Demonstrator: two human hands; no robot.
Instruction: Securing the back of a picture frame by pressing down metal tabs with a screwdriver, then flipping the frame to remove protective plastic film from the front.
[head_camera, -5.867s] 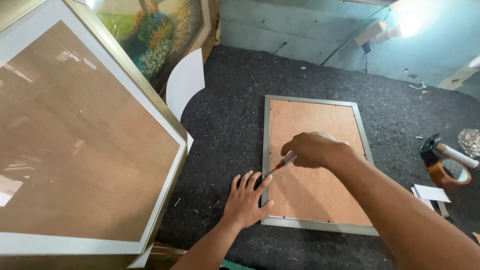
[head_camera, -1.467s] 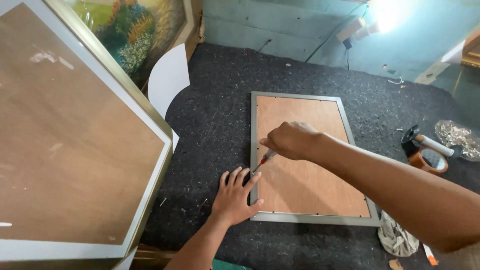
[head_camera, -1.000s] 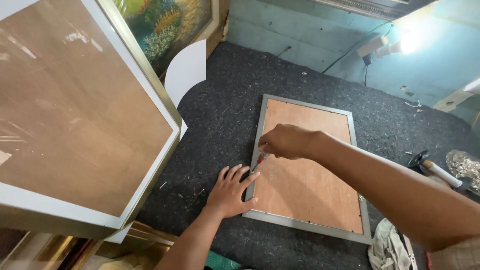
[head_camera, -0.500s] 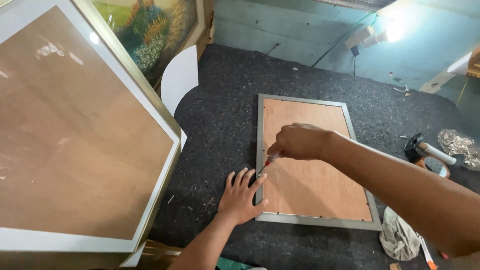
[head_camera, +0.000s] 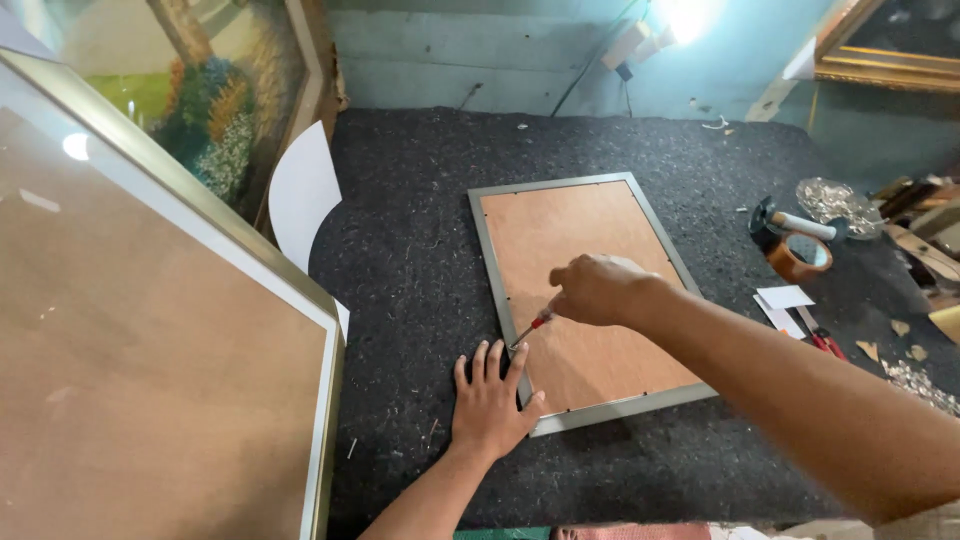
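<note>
Big frame: huge gold-edged frame (head_camera: 150, 340) with a brown backing board fills the whole left side, leaning tilted toward the camera.
Table: dark felt-covered table (head_camera: 420, 250) takes up the middle of the frame.
Painting: colourful landscape canvas (head_camera: 215, 110) stands upper left, with a white card (head_camera: 300, 195) leaning just beside it.
Small frame: grey picture frame (head_camera: 575, 290) lies face down at centre, brown backing up.
Right arm: reaches in from lower right, right hand (head_camera: 600, 288) clenched round a small screwdriver (head_camera: 530, 328), tip down at the frame's left rail.
Left hand: left hand (head_camera: 492, 400) lies flat at lower centre, fingers spread and released, pressing the frame's lower left corner.
Bits: brown tape roll (head_camera: 797, 255) and white paper slips (head_camera: 783, 305) sit far right.
</note>
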